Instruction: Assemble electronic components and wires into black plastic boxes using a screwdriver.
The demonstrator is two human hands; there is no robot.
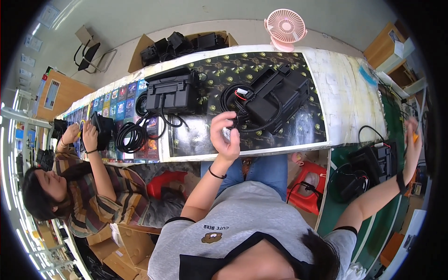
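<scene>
My left hand [225, 136] is raised at the near edge of the table, its fingers curled and apart with nothing between them. Just beyond it lies an open black plastic box [275, 100] with a coiled black cable [227, 99] and a small white connector [241, 92] with red wire. Far out to the right, my right hand [410, 140] is closed around something small with an orange part [415, 137]; its kind is too blurred to tell. Below that hand, another black box [373, 163] with cables rests on the green surface.
Left of my box stands a closed black case [171, 92] with a cable coil [130, 136] beside it. A co-worker [93, 186] handles a black box [103, 128] at the left. A pink fan [285, 28] and a carton [135, 58] of black boxes are at the far side. A red stool [308, 186] is underneath.
</scene>
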